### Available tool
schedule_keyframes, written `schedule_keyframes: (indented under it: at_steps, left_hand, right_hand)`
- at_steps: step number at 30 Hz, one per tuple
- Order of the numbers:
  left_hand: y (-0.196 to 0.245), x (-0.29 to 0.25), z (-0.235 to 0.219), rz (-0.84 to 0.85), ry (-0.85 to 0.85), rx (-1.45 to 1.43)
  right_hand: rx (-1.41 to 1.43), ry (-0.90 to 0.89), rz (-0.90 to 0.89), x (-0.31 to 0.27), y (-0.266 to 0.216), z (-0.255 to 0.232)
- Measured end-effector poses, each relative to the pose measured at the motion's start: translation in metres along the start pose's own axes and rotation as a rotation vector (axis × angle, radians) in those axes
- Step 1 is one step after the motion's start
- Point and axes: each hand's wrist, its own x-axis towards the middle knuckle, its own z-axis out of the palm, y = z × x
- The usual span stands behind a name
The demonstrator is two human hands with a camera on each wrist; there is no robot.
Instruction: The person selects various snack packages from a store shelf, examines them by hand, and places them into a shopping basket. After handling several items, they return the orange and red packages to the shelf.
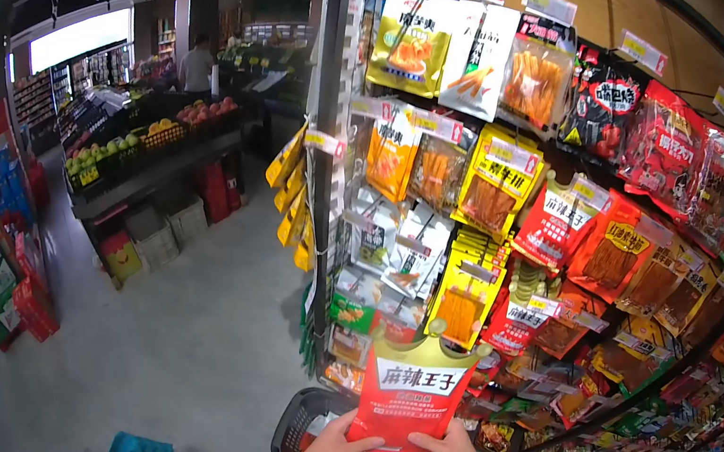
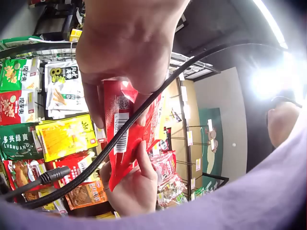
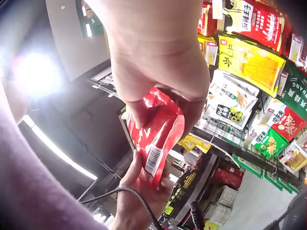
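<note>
A red snack bag (image 1: pixel 413 414) with a white label and a pale gold top is held up in front of the body, its printed front facing the head camera. My left hand (image 1: pixel 334 445) grips its left lower side, thumb across the front. My right hand (image 1: pixel 455 450) pinches the lower right corner the same way. In the left wrist view, a white barcode (image 2: pixel 121 132) shows on the bag's folded underside, between both hands. The right wrist view shows the shiny red bag (image 3: pixel 160 127) with fingers of both hands on it.
A rack of hanging snack packets (image 1: pixel 493 180) with price tags rises at the right. Below the left hand sits a dark shopping basket (image 1: pixel 289 430). Farther off stands a fruit stall (image 1: pixel 152 175) on the grey floor (image 1: pixel 196 321). A black cable (image 2: pixel 192 60) crosses the left wrist view.
</note>
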Motion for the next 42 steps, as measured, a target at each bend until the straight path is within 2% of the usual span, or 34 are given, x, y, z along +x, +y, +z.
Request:
schedule_keyframes:
  at_steps: [1,3,7,8,11,12,15,16,19,20,23,24,27,28,30,31,32,34,37,39,40,42]
  left_hand:
    - [-0.001,0.003,0.0,-0.006,0.003,0.001]
    - [-0.003,0.004,0.002,-0.027,0.01,-0.004]
    - [0.002,0.002,0.003,-0.044,0.04,-0.011]
    - [0.004,0.003,0.002,-0.023,0.063,-0.028]
    - [0.008,0.004,-0.004,0.039,0.124,-0.074]
    - [0.007,0.005,-0.007,0.06,0.146,-0.067]
    - [0.006,0.006,-0.014,0.101,0.197,-0.097]
    - [0.014,0.004,-0.013,0.101,0.211,-0.138]
    - [0.017,0.003,-0.017,0.107,0.206,-0.125]
    - [0.017,0.002,-0.018,0.11,0.196,-0.095]
    - [0.021,-0.003,-0.02,0.05,0.092,-0.09]
    - [0.015,0.0,-0.025,0.095,0.033,0.038]
    - [0.021,-0.003,-0.026,0.27,-0.084,0.386]
    - [0.032,-0.008,-0.021,0.213,-0.104,0.31]
    - [0.017,-0.004,-0.03,0.39,-0.252,0.55]
    - [0.013,-0.003,-0.032,0.476,-0.331,0.671]
    - [0.015,-0.009,-0.032,0.332,-0.368,0.574]
    - [0.023,-0.018,-0.034,0.29,-0.369,0.566]
    - [0.029,-0.03,-0.042,0.237,-0.31,0.485]
    - [0.028,-0.039,-0.051,0.207,-0.258,0.437]
    - [0.027,-0.045,-0.052,0.223,-0.15,0.398]
    - [0.03,-0.053,-0.062,0.094,-0.032,0.364]
  right_hand:
    - [0.03,0.009,-0.023,-0.001,-0.002,0.001]
    - [0.092,0.004,0.042,-0.003,0.0,-0.003]
    - [0.138,-0.016,0.0,0.001,-0.01,-0.017]
    - [0.16,0.006,0.044,0.006,0.003,-0.028]
    - [0.246,0.119,-0.023,0.019,-0.048,-0.022]
    - [0.23,0.177,0.034,0.019,-0.057,-0.022]
    - [0.143,0.302,-0.071,0.017,-0.053,-0.017]
    - [0.084,0.275,-0.072,0.013,-0.048,-0.013]
    - [0.132,0.02,-0.046,0.007,-0.043,0.007]
    - [0.136,-0.057,0.041,0.008,-0.036,0.011]
    - [0.018,-0.035,-0.092,0.009,-0.036,0.031]
    - [0.002,-0.058,-0.032,0.01,-0.035,0.033]
    - [0.218,-0.022,-0.002,0.009,-0.046,0.054]
    - [0.239,-0.05,-0.046,0.009,-0.043,0.059]
    - [0.285,-0.107,-0.133,0.012,-0.028,0.063]
    - [0.179,-0.083,-0.13,0.016,-0.02,0.061]
    - [0.075,-0.053,-0.123,0.019,-0.009,0.058]
    - [-0.041,0.046,-0.062,0.02,0.0,0.058]
    - [0.141,0.108,0.121,0.023,0.001,0.061]
    - [0.212,0.114,0.124,0.024,-0.012,0.066]
    - [0.261,0.114,0.12,0.025,-0.017,0.068]
    - [0.322,0.117,0.092,0.026,-0.026,0.072]
